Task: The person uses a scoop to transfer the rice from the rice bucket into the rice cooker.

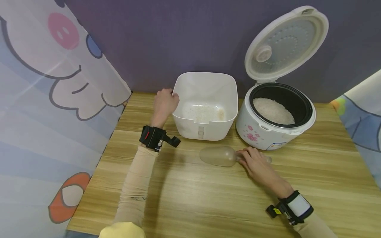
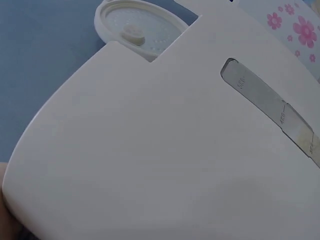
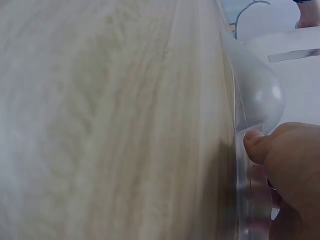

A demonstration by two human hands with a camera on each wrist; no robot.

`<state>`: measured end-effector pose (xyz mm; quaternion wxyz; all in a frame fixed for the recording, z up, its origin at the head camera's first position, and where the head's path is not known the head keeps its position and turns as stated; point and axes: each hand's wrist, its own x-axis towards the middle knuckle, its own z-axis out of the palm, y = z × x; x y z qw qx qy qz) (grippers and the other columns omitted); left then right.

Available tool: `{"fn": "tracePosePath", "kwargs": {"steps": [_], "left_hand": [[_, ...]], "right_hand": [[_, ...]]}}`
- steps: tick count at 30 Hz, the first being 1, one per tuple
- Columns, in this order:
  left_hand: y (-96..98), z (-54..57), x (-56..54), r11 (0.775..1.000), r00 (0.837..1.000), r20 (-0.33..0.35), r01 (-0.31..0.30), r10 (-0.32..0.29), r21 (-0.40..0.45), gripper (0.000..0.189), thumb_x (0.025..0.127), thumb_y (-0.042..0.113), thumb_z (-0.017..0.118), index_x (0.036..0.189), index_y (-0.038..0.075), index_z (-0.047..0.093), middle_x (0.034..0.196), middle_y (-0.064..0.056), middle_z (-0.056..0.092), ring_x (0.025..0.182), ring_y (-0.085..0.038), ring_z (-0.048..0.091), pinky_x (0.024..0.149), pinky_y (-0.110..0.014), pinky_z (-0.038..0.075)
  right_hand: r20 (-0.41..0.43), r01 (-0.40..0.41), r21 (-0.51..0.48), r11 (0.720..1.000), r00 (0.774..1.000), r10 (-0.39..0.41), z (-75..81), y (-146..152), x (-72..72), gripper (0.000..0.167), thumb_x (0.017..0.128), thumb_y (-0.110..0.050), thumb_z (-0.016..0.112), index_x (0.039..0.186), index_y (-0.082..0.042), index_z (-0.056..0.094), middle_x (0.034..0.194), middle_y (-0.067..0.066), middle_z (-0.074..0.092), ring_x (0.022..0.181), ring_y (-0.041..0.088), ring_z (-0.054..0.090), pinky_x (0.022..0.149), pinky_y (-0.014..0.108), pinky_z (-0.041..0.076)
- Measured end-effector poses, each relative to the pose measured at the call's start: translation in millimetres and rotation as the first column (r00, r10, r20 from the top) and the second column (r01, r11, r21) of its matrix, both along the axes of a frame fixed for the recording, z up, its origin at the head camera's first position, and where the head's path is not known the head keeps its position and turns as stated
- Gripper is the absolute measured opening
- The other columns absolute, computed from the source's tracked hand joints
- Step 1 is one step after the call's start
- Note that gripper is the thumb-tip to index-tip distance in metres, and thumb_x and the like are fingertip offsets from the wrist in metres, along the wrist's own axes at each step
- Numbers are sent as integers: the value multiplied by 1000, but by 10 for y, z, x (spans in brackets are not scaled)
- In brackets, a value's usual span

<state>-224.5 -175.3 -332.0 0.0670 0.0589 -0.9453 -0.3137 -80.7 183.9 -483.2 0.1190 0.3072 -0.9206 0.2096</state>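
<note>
A white rice bin (image 1: 205, 129) with no lid on stands against the back wall, its bottom showing thin traces of grain. My left hand (image 1: 165, 103) holds the bin by its left side, fingers at the rim. The left wrist view shows the bin's front with a clear gauge window (image 2: 270, 105). On the table in front of the bin lies a clear plastic scoop (image 1: 217, 156), its bowl pointing left. My right hand (image 1: 258, 167) grips the scoop's handle, the thumb (image 3: 255, 142) pressed on it in the right wrist view.
Right of the bin, a white rice cooker (image 1: 253, 132) with pink flowers has its lid (image 1: 288, 39) raised. White rice (image 1: 274, 110) lies in its dark inner pot (image 1: 300, 105). A cartoon-printed curtain (image 1: 44, 132) borders the wooden table (image 1: 190, 198) on the left.
</note>
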Motion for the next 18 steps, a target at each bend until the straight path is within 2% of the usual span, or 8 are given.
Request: {"fn": "tracePosePath", "kwargs": {"steps": [3,8,10,14,16,17,18], "left_hand": [[-30,-61,-28,996,1000,-13,-24,25,80,45,102,35,48,118,1,73,108,-20,73,98,-37,68,81,-48,52],[-103,-120,-34,981,996,-48,-60,70,185,66,104,56,37,106,4,77,109,-19,74,101,-37,68,88,-50,50],[-134,-130,-11,970,995,-46,-70,83,234,73,104,60,31,100,5,77,103,-18,75,94,-34,69,85,-47,49],[-184,-168,91,932,996,-34,-69,87,355,76,105,61,26,109,4,77,103,-16,77,82,-27,72,71,-35,54],[-201,-215,165,926,993,-78,-53,88,375,73,107,57,27,120,3,75,110,-16,76,83,-26,74,70,-33,55],[-209,-247,198,932,989,-117,-43,91,361,71,108,55,28,119,2,75,111,-16,76,88,-28,75,72,-35,55],[-217,-284,230,943,981,-168,-34,95,331,68,108,52,30,111,1,76,103,-17,77,85,-31,73,71,-37,53]], "right_hand": [[-5,2,-2,1000,1000,-2,-17,-9,-5,27,91,-6,73,117,-4,65,111,11,60,101,31,57,82,47,44],[21,18,-26,1000,1000,-17,-24,-31,-19,38,91,-9,74,127,-2,63,116,12,60,107,34,56,87,50,40],[35,23,-44,999,999,-21,-16,-28,-7,45,90,-9,75,132,-1,60,121,15,60,112,36,55,93,53,39],[21,12,-117,993,1000,-10,-17,19,40,55,87,-9,78,138,1,56,130,20,57,119,41,52,98,55,35],[0,2,-162,987,1000,-2,-24,62,61,54,89,-10,76,138,2,56,133,22,55,121,42,50,101,52,34],[-13,0,-183,983,1000,-2,-29,86,71,53,91,-12,75,138,3,55,134,22,55,122,42,50,103,47,34],[-22,-3,-201,980,1000,-2,-30,110,78,51,94,-15,72,138,4,55,135,23,55,123,42,49,107,42,33]]}}
